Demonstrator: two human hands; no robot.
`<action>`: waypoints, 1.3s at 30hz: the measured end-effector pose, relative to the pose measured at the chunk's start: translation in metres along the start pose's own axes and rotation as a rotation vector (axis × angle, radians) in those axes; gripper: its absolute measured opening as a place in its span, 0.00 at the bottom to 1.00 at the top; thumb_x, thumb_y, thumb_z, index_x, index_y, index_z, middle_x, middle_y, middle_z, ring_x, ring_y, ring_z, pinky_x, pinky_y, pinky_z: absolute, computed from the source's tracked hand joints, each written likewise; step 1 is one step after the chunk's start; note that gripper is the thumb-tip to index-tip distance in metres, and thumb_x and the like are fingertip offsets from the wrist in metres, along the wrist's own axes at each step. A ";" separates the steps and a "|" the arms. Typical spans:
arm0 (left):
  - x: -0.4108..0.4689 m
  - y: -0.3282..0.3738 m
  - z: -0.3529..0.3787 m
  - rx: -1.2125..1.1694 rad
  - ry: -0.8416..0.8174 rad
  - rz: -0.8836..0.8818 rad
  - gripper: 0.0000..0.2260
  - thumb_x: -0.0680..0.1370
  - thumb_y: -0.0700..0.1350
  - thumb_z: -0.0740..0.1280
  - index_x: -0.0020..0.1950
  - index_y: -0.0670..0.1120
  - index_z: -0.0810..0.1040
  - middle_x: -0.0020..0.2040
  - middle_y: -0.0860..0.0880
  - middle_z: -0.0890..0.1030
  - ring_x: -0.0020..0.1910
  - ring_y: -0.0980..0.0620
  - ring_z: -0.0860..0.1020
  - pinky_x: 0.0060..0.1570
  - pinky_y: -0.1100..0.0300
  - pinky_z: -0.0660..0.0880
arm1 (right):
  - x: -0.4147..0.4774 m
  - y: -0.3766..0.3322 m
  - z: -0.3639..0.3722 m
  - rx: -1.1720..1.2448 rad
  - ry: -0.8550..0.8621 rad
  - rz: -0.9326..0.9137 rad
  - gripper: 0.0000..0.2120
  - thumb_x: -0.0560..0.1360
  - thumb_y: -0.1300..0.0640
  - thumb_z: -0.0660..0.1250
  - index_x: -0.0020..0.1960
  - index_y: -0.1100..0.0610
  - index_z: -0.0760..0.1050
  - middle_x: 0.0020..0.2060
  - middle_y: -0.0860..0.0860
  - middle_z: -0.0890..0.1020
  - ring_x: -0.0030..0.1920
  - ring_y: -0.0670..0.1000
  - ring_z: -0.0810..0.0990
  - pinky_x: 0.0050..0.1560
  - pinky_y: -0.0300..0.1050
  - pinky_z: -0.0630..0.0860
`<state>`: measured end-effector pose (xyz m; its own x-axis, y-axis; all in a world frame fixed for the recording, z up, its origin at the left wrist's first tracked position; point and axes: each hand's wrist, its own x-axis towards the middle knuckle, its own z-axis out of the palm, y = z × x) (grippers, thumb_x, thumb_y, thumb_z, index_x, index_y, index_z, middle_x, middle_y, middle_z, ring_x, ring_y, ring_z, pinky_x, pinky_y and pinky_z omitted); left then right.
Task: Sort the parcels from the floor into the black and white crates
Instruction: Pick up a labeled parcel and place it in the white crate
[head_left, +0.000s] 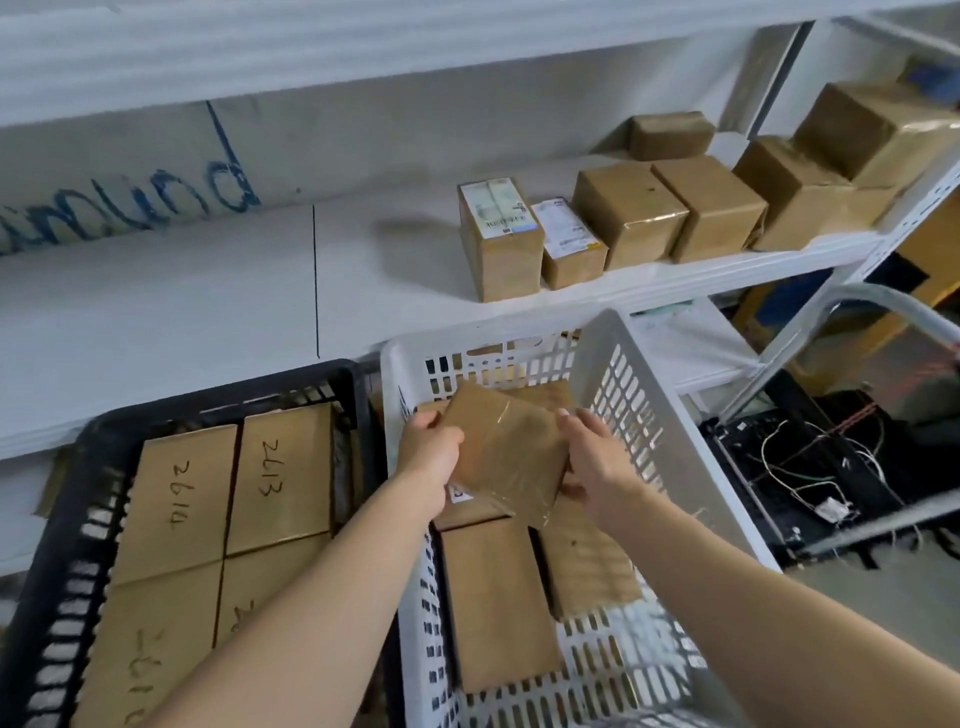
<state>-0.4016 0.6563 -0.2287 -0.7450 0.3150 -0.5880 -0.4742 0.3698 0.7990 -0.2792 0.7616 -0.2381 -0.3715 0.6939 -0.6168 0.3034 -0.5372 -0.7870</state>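
Both hands hold one brown parcel (506, 452) over the white crate (618, 364). On the parcel's left edge the left hand (428, 449) has its fingers curled round the side. The right hand (597, 462) takes the opposite edge, thumb on top and fingers tucked underneath. The parcel is wrapped in shiny clear tape and sits tilted, its far corner raised, just above the flat parcels (493, 597) already lying on the bottom of the white crate. Whether it touches them I cannot tell.

Just to the left, side by side with the white one, stands the black crate (218, 395). It is filled with cardboard packages (280, 478) laid flat, with handwritten numbers such as 2613 on top.

Behind both crates runs a white shelf (208, 312) with a row of brown boxes (628, 213) at its right end, two of them bearing white labels. To the right of the white crate, loose wires (810, 467) lie over a dark frame on the floor
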 end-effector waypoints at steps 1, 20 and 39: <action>0.012 -0.001 0.002 0.041 0.028 -0.003 0.18 0.75 0.35 0.62 0.63 0.47 0.72 0.49 0.47 0.77 0.45 0.49 0.76 0.41 0.57 0.74 | 0.009 0.002 0.005 -0.025 0.011 0.036 0.22 0.75 0.44 0.66 0.67 0.49 0.72 0.64 0.55 0.73 0.60 0.58 0.75 0.60 0.58 0.75; 0.112 -0.002 0.024 0.182 0.156 -0.059 0.21 0.78 0.36 0.56 0.70 0.50 0.63 0.57 0.47 0.73 0.49 0.48 0.73 0.44 0.56 0.72 | 0.071 0.025 0.057 -0.104 -0.011 0.303 0.13 0.75 0.50 0.64 0.55 0.56 0.73 0.44 0.53 0.76 0.44 0.54 0.74 0.49 0.52 0.78; 0.111 0.004 0.007 -0.002 -0.001 -0.152 0.10 0.80 0.44 0.60 0.60 0.43 0.72 0.54 0.44 0.77 0.49 0.47 0.75 0.49 0.51 0.71 | 0.071 0.008 0.071 -0.438 0.016 0.050 0.21 0.81 0.52 0.53 0.58 0.67 0.74 0.60 0.62 0.77 0.59 0.60 0.74 0.58 0.51 0.69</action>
<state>-0.4825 0.6985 -0.2918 -0.6639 0.2561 -0.7026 -0.5827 0.4118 0.7006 -0.3660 0.7726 -0.2887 -0.3342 0.6818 -0.6508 0.6651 -0.3187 -0.6753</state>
